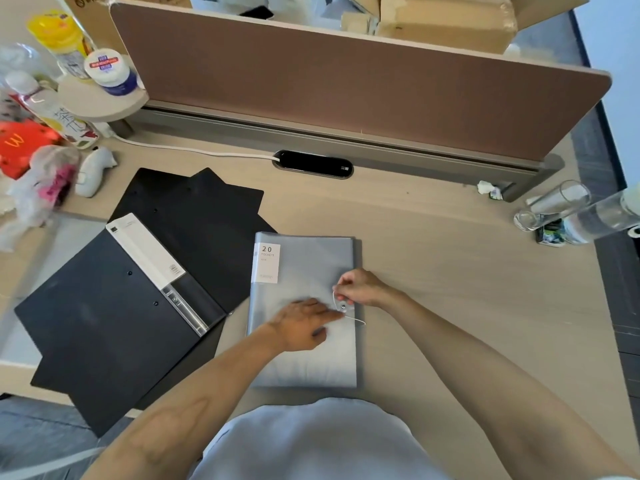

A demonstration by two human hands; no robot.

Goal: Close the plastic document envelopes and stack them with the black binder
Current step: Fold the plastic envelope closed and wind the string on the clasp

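This is an office. A brown divider wall (346, 88) stands along the back of the wooden counter (450, 271), at twelve o'clock. A black plug box (313, 164) is set into the counter just below it. Cardboard boxes (446, 19) sit behind the wall. A black binder (104, 323) lies at nine o'clock.

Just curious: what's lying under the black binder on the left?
Another black folder pokes out beneath the black binder, resting on the desk. How far it extends underneath is hidden.

far left of the grip: red bag (17, 147), bottles (45, 105), white jar (110, 71). beyond it: brown divider (346, 88), black cable port (313, 164). far right: drinking glass (554, 206).
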